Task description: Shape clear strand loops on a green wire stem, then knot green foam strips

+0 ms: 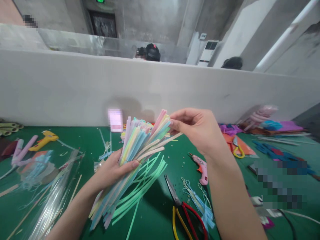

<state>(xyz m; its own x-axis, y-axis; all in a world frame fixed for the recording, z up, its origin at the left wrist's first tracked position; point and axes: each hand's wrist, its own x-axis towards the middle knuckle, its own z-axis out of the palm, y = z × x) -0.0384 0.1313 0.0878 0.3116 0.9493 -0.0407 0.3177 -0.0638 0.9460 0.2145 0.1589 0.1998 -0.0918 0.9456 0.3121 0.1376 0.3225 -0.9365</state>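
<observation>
My left hand (117, 170) is wrapped round a thick bundle of long, thin pastel strips (140, 140) in lilac, blue, yellow, pink, green and cream. The bundle is tilted, its upper ends fanning towards the right. At those ends my right hand (192, 125) pinches with thumb and forefinger; the fingertips touch the tips of the strips. Loose mint-green strips (147, 183) curve out beneath the bundle. Scissors (177, 200) with red and yellow handles lie open on the green table (155, 220), below my right hand. A pink glue gun (202, 168) rests beside my right forearm.
A yellow glue gun (45, 140) and clear plastic sleeves (55, 200) lie on the left. Blue ties (202, 206) lie near the scissors. At right are yellow-handled scissors (237, 148) and purple material (230, 129). A white partition (62, 86) stands behind; people's heads show beyond it.
</observation>
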